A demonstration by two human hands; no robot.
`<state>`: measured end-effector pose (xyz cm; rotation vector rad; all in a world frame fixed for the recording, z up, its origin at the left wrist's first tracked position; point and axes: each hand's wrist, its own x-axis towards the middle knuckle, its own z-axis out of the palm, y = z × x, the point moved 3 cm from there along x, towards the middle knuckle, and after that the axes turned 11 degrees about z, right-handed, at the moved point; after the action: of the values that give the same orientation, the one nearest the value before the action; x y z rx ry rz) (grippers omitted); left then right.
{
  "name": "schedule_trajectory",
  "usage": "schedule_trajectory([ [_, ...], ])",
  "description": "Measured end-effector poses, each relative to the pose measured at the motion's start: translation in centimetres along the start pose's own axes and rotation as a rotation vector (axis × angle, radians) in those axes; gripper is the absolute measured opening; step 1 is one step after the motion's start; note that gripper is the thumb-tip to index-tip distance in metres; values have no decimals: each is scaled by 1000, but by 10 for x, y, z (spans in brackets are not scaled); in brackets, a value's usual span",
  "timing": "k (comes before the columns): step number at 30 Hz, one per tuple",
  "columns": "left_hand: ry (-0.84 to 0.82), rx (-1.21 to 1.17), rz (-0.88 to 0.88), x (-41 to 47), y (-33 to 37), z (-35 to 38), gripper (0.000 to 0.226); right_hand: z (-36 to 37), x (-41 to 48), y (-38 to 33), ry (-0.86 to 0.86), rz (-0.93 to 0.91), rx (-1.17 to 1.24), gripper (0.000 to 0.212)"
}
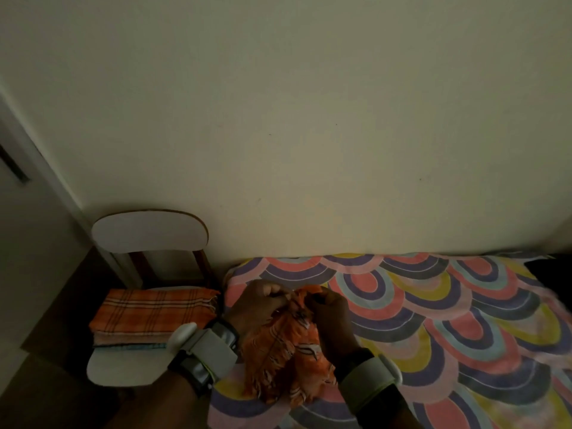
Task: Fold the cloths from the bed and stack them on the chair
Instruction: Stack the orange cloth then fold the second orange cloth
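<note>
left hand (258,305) and right hand (329,317) each gripped the top edge of an orange cloth (284,354) hanging over the bed (448,320). folded cloths (148,317) lay stacked on the chair (123,366).

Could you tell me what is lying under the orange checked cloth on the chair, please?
Under the orange checked cloth on the chair lie more folded cloths: a pale pinkish layer, then a light blue edge. Only their front edges show; the rest is covered.

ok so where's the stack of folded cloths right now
In the head view the folded stack sits on the chair seat at lower left, just left of the bed and the left hand.
</note>
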<state>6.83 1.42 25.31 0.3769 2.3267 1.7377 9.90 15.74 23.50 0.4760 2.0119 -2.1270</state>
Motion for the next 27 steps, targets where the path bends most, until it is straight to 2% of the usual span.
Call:
schedule_trajectory([
  [3, 81, 16, 114, 2, 11, -11, 24, -6, -10, -19, -120, -61, -24, 33],
  [5, -5, 22, 206, 7, 24, -11, 31, -10, -13, -40, -271, -84, 3, 25],
  [7, -165, 34, 266, 14, 44, -5, 32, -16, -11, -67, -399, -97, 94, 16],
  [9, -265, 102, 341, 23, 68, -4, 33, -23, -7, -97, -475, -127, 159, 10],
  [11, -290, 238, 406, 36, 86, -8, 32, -27, -3, -129, -536, -172, 111, 10],
  [14, -286, 242, 454, 48, 121, -17, 20, -25, -6, -180, -604, -301, -55, 7],
  [16, -281, 261, 499, 51, 142, -21, 20, -24, -8, -212, -602, -360, -148, 11],
  [19, -191, 286, 633, 46, 174, -27, 37, -29, -19, -261, -580, -490, -313, 16],
  [24, 64, 215, 911, 33, 207, -29, 15, -38, -48, -325, -466, -689, -508, 21],
  [27, 213, 175, 935, 25, 212, -22, 20, -44, -59, -346, -339, -782, -543, 15],
])
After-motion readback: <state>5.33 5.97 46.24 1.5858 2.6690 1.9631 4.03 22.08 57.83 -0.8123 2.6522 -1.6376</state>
